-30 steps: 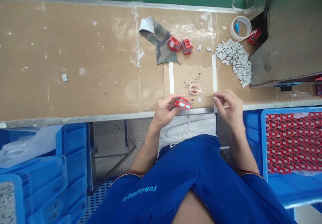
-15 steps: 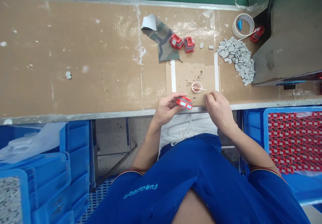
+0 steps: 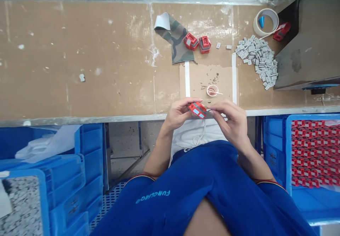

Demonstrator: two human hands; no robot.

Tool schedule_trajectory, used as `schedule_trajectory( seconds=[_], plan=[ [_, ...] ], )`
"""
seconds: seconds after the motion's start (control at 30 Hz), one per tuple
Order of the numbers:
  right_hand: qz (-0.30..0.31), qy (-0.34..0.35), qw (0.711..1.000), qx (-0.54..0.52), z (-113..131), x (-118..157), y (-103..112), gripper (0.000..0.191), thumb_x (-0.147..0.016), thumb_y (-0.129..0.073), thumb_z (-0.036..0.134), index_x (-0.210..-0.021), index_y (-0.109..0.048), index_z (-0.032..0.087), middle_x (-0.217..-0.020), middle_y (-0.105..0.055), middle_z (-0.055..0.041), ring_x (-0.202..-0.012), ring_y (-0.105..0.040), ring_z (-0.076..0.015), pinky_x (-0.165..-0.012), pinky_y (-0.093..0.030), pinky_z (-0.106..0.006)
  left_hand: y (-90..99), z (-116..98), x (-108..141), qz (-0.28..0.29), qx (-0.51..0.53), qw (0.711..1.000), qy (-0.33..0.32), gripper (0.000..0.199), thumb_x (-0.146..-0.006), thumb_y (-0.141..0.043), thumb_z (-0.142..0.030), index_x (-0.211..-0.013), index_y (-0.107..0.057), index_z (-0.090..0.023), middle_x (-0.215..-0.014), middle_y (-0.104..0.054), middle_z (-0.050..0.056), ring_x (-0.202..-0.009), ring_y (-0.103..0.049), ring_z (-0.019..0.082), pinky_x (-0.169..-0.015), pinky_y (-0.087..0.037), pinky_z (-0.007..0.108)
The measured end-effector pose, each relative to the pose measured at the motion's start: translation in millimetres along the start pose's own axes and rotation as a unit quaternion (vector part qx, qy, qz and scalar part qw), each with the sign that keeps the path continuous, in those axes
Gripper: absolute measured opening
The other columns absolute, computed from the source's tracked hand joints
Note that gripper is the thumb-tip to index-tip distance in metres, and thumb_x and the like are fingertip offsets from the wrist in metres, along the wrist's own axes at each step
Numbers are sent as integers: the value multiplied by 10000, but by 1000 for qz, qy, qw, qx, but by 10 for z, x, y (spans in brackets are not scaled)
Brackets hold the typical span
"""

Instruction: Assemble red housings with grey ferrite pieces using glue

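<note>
Pinching a red and gray piece [image 3: 198,110] between the left hand's [image 3: 177,115] fingers above the worktop's [image 3: 119,62] near edge, slanting its long axis from upper left to lower right and facing its pale-patched side toward the body. Pinching a small pale bit [image 3: 208,110] in the right hand's [image 3: 235,121] fingers beside the piece's right end, without showing whether touching it. Facing a small cup [image 3: 212,95] just beyond, then a heap of gray tiles [image 3: 261,61] farther out.
</note>
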State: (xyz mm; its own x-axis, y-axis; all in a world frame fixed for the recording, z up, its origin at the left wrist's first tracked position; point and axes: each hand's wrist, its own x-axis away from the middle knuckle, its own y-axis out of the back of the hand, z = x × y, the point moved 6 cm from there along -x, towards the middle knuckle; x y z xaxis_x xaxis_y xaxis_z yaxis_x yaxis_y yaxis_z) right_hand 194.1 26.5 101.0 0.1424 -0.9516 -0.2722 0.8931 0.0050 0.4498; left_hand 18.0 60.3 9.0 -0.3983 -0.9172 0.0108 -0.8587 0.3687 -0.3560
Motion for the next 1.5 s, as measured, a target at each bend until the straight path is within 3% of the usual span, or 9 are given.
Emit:
schedule_trajectory(
  seconds=[0.2, 0.47, 0.77, 0.9, 1.13, 1.33, 1.5],
  plan=[
    [12, -35, 999, -4, -89, -67, -87, 123, -987, -717, 153, -1021, -794, 243, -917, -784, -9, -788, -713, -156, -711, -582, -292, 5, -7, -9, -3, -30, 999, -19, 395, -810, -928, -375, -1171, -839, -240, -1002, -843, 60, -893, -802, 177, -775, -642, 258],
    [45, -30, 998, 32, -77, -76, -94, 114, -998, -694, 153, -968, -776, 226, -866, -746, -9, -748, -659, -151, -675, -516, -274, -2, -40, 1, -5, -86, 996, -25, 375, -846, -896, -395, -1179, -844, -232, -1116, -837, 101, -1000, -793, 206, -889, -633, 308],
    [87, -3, 968, 237, 80, -57, -216, 279, -1077, -531, 170, -882, -729, 194, -782, -612, -31, -664, -528, -147, -609, -369, -284, -6, -74, 5, -11, -157, 983, -92, 299, -922, -814, -270, -1220, -837, -264, -1074, -849, 84, -928, -788, 167, -807, -624, 258],
    [68, 10, 960, 271, 75, 15, -245, 276, -1099, -496, 189, -1024, -761, 210, -805, -663, -40, -653, -547, -151, -590, -379, -279, -25, -108, 25, -17, -191, 975, -112, 290, -937, -789, -238, -1220, -837, -281, -1106, -851, 77, -958, -791, 175, -864, -626, 281],
    [27, -12, 981, 191, 26, 147, -258, 222, -1082, -546, 199, -1111, -766, 212, -871, -721, -53, -698, -627, -155, -636, -484, -275, -28, -129, 30, -13, -217, 968, -122, 257, -966, -763, -285, -1211, -839, -268, -1049, -851, 83, -933, -786, 183, -858, -622, 310],
    [29, -39, 999, 24, -150, 161, -164, 143, -1038, -632, 191, -1082, -766, 209, -902, -747, -38, -775, -699, -158, -709, -575, -288, -30, -115, 9, 40, -198, 974, -107, 314, -916, -834, -364, -1217, -838, -277, -979, -841, 80, -867, -774, 168, -796, -603, 279],
    [12, -35, 999, -10, -221, 149, -153, 134, -1026, -652, 190, -1069, -776, 215, -927, -763, -45, -801, -717, -164, -720, -593, -303, -19, -58, 20, 21, -149, 986, -71, 412, -894, -855, -392, -1288, -805, -283, -1120, -835, 99, -996, -787, 189, -885, -618, 290]
  ],
)
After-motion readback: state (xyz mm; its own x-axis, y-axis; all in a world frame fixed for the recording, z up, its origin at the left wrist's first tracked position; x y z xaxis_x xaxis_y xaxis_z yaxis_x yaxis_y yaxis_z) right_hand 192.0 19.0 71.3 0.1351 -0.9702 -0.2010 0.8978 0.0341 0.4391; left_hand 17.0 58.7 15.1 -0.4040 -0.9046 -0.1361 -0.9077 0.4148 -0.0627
